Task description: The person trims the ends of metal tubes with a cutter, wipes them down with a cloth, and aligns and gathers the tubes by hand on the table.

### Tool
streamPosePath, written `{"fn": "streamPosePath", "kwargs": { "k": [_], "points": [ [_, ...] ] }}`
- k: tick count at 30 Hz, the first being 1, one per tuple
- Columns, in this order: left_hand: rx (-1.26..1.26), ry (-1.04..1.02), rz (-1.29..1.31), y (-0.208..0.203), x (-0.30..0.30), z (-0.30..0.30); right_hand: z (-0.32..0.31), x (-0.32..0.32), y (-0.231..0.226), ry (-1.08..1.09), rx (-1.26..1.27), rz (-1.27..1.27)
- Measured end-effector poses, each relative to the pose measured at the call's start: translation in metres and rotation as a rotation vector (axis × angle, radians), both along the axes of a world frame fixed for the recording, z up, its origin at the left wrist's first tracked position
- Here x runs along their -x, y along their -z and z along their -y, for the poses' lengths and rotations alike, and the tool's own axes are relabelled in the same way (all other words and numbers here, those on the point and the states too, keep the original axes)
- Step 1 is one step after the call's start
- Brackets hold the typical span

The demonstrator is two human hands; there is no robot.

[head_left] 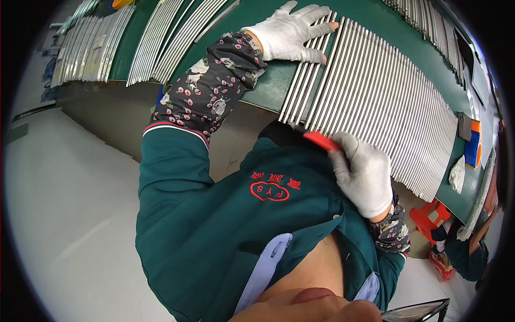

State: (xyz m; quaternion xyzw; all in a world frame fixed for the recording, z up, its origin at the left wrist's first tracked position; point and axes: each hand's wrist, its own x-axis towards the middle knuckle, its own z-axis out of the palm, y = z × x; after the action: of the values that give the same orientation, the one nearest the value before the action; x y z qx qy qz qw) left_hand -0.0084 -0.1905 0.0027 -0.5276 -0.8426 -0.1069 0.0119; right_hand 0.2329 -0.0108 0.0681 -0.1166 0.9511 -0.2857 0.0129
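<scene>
My left hand [284, 36], in a white glove with some fingertips bare, lies spread on the table. Its fingers and thumb rest across several thin metal rods [307, 86] set slightly apart from a larger row. My right hand [365, 174], also gloved, is closed around a red-handled tool [322, 141]. The dark tip of this tool points left, close to the near ends of the separated rods; its exact kind I cannot make out. Right of these lies the wide row of shiny metal rods [375, 96], side by side with their near ends at the table's edge.
More metal strips [155, 40] lie on the green table [273, 86] at the left, beside wrapped bundles [91, 48]. Another row [429, 32] is at the far right. A blue-and-orange object [473, 144] and a white cloth [457, 174] sit at right. Another person [466, 257] is at lower right.
</scene>
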Motion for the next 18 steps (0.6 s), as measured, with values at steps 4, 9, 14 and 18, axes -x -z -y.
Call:
{"fn": "streamPosePath", "kwargs": {
  "k": [4,9,14,18],
  "points": [
    [-0.008,0.002,0.002,0.000,0.000,0.001,-0.001,-0.004,-0.008,-0.062,0.077,0.074],
    [-0.014,0.000,0.020,-0.001,0.000,0.000,0.003,-0.001,-0.005,-0.006,0.003,0.021],
    [0.020,-0.039,0.026,-0.008,-0.007,-0.010,0.007,0.000,-0.004,-0.096,0.000,0.059],
    [0.050,-0.063,0.026,-0.009,-0.011,-0.016,0.007,-0.001,-0.003,-0.072,0.010,0.075]
  ]
}}
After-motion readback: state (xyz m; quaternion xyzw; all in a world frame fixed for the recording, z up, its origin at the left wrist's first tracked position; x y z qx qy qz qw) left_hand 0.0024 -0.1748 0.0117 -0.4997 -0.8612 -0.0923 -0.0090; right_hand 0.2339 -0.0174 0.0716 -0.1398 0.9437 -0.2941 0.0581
